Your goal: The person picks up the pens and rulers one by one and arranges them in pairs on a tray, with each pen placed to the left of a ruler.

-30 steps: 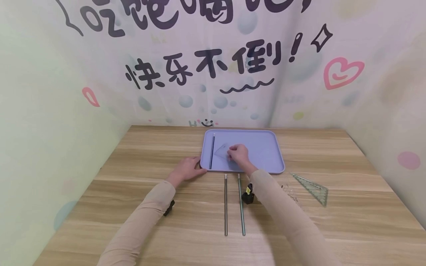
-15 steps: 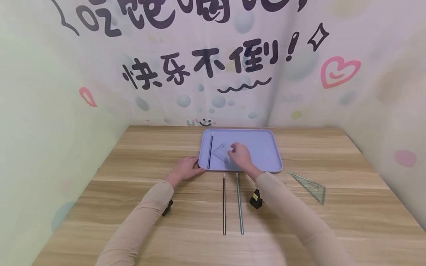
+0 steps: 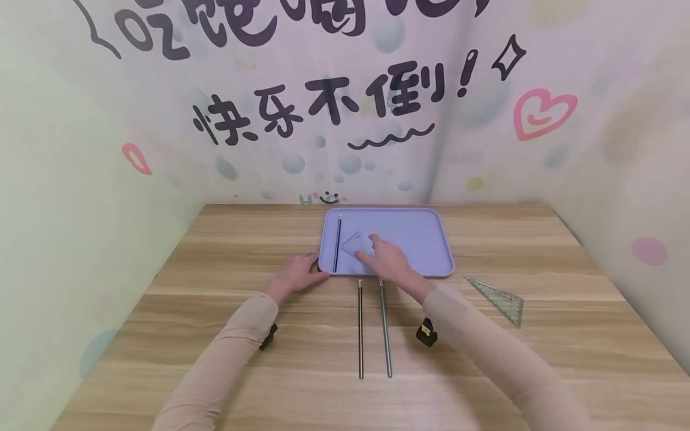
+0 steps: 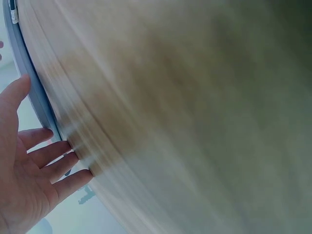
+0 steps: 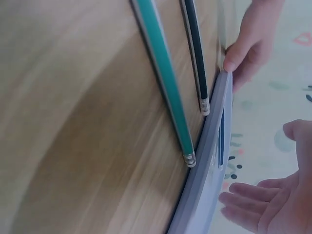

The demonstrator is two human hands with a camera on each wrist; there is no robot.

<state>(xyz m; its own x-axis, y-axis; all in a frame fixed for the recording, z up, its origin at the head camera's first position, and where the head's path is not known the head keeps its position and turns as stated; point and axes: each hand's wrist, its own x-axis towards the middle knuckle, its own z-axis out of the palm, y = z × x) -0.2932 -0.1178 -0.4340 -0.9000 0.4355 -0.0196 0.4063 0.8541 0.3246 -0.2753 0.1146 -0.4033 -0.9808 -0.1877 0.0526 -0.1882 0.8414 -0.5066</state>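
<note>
The left hand (image 4: 29,175), its fingers spread, sits at the corner of the tray (image 4: 22,53), thumb against the rim. The pale end of a dark pencil (image 4: 14,15) lies at the tray's edge. Past the edge of the wooden table (image 4: 126,92) shows a pale wall (image 4: 97,217).

The left arm (image 3: 223,359) and right arm (image 3: 501,353) reach forward, left fingers (image 4: 72,185) spread, right fingers (image 5: 253,192) loosely extended.

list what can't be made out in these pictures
Head: green triangle ruler, markings too small to read.
Head: clear set square, part behind the right hand.
Head: wall writing's top line, cut off by the top edge.
Right wrist: teal pencil, one end past the top edge.
Left wrist: tabletop, grain blurred.
</note>
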